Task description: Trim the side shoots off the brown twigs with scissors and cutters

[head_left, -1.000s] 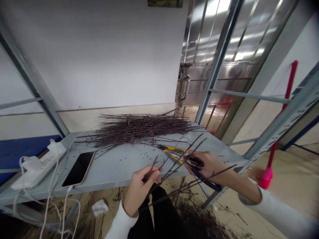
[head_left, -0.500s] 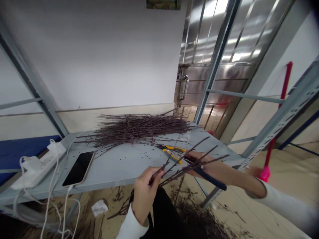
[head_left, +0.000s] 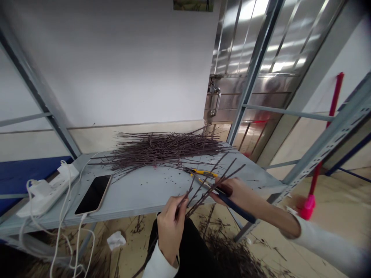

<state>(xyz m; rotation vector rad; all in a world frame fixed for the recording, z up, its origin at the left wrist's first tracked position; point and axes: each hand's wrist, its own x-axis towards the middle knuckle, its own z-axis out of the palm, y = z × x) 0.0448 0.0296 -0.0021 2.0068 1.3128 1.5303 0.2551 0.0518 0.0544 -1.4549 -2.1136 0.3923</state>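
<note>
My left hand [head_left: 171, 218] is closed around the stem of a dark, forked twig [head_left: 199, 200], whose thin branches fan up and to the right. My right hand [head_left: 232, 192] grips a pair of pruning shears with a dark blue handle [head_left: 240, 209]. Branch tips hide most of the shears' jaws, so I cannot tell whether they touch the twig. Just beyond, yellow-handled pliers [head_left: 205, 173] lie on the grey table [head_left: 139, 193]. Farther back on the tabletop rests a large pile of long brown twigs [head_left: 165, 150].
A phone [head_left: 93, 194] on a charging cable lies at the left, beside a white power strip [head_left: 48, 193]. Cut twigs [head_left: 232, 247] and a crumpled tissue [head_left: 116, 240] litter the floor. Metal uprights [head_left: 252, 77] frame the table, and a red pole [head_left: 324, 146] stands at the right.
My right hand has shifted slightly with the shears, their handle now lower and further left. The twig's branches have swung left and upward. My left hand keeps its hold.
</note>
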